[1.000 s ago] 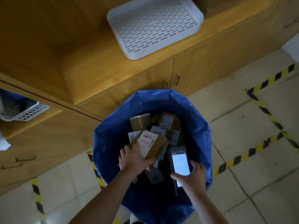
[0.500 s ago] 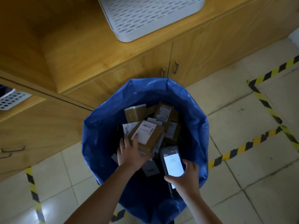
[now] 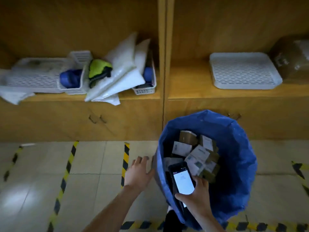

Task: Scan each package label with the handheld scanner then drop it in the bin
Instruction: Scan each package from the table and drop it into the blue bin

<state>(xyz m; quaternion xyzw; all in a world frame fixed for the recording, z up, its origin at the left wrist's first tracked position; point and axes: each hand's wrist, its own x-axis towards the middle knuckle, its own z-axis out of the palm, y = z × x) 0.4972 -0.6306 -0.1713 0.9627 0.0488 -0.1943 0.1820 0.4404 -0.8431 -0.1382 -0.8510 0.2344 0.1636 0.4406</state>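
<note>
A bin lined with a blue bag (image 3: pixel 237 164) stands on the floor at lower right, holding several brown packages (image 3: pixel 199 154) with white labels. My right hand (image 3: pixel 195 196) grips the handheld scanner (image 3: pixel 182 180), its lit white screen facing up over the bin's near side. Just left of the bin's outer wall, my left hand (image 3: pixel 140 173) hovers with fingers spread and holds nothing.
Wooden shelving runs across the back. A white slotted tray (image 3: pixel 242 71) and a wrapped brown parcel (image 3: pixel 291 61) sit on the right shelf. White baskets (image 3: pixel 38 76), white mailer bags (image 3: pixel 120 76) and blue items crowd the left shelf. Yellow-black tape (image 3: pixel 66 173) marks the tiled floor.
My left hand let go of the labelled box into the bin and moved out to the left of it, now bare. My view swung up and left; the scanner stays in my right hand.
</note>
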